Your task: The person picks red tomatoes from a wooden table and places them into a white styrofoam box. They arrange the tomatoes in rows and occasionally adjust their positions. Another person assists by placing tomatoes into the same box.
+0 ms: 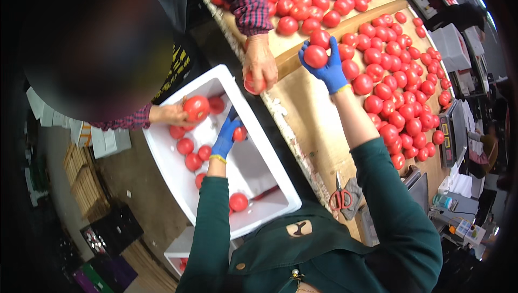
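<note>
My left hand [227,136], in a blue glove with a yellow cuff, is down inside a white foam box [262,134] with its fingers around a small tomato [239,134]. Several tomatoes lie on the box floor, among them one tomato [238,202] at the near end. Over the wooden table [311,102], my gloved right hand [332,70] cups a tomato [315,56]. A second tomato [320,39] sits against it between thumb and fingers; how firmly it is held is hard to tell. Many loose tomatoes [394,86] are spread beside that hand.
Across the box, a co-worker's hand [172,115] holds a large tomato [196,108] above it. Their other hand [260,62] grips a tomato at the table edge. A wooden divider [289,60] splits the table. Red-handled scissors [340,198] and a scale [452,133] lie nearer me.
</note>
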Demonstrator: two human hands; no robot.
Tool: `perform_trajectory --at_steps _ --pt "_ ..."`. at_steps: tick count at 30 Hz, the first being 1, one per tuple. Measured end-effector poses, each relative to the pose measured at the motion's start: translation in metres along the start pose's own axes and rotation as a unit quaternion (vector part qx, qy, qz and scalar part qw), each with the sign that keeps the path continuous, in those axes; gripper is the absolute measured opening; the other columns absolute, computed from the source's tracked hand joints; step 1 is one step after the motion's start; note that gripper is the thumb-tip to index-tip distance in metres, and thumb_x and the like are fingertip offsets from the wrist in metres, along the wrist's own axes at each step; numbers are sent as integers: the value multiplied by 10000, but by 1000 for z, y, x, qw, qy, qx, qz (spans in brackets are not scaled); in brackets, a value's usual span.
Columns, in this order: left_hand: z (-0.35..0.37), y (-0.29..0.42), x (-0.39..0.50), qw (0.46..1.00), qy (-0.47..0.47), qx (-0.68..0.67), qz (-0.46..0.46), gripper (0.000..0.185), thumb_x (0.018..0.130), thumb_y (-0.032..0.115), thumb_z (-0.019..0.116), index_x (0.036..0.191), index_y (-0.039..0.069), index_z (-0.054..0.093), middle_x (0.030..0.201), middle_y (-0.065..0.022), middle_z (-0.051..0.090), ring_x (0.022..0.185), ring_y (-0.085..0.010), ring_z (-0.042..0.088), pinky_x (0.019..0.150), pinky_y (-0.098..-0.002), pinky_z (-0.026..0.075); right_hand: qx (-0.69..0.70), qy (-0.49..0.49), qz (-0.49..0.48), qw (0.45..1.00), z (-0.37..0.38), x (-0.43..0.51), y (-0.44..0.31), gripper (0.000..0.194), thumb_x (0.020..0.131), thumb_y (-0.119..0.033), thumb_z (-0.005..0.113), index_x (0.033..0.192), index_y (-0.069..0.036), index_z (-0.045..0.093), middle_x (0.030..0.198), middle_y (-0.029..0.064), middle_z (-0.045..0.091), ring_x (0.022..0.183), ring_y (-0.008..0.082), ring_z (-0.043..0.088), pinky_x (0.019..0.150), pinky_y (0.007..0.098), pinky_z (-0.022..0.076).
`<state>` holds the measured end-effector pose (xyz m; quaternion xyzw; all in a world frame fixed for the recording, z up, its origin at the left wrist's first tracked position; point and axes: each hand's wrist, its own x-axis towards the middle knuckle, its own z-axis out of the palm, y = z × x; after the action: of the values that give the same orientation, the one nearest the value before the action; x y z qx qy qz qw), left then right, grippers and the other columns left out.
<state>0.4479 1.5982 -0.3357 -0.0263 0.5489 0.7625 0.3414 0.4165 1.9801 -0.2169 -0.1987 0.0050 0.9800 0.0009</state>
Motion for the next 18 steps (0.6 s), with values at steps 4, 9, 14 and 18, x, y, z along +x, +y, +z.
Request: perform_trajectory --at_steps 4,9,14,18 --pt "-4 -5 0 1000 15 7 -1 598 861 96 511 1430 33 335 1358 -77 471 1207 -197 498 1022 -306 410 -105 -37 -72 991 62 62 -67 833 760 -520 686 1394 -132 309 1395 200 338 1256 435 363 987 626 388" --pt "8 -1 -13 998 34 38 21 579 877 118 534 1420 27 353 1337 -73 483 1186 -184 507 1009 -287 406 -178 20 -150 972 107 65 -29 596 858 -348 633 1374 -140 419 1302 196 472 1293 387 364 981 602 407" --pt "42 25 -34 997 55 49 5 617 879 147 563 1434 23 324 1325 -86 496 1180 -184 515 1008 -296 407 -661 -249 -203 678 45 -8 149 671 814 -292 703 1377 -84 405 1341 155 442 1195 300 481 1001 384 412" --pt "24 10 -62 962 95 241 84 522 916 265 540 1356 17 412 1188 -97 557 1093 -187 543 966 -288 411 -795 -280 -346 412 58 -49 270 771 713 -225 739 1402 -196 393 1387 188 368 1229 388 416 1028 452 331"
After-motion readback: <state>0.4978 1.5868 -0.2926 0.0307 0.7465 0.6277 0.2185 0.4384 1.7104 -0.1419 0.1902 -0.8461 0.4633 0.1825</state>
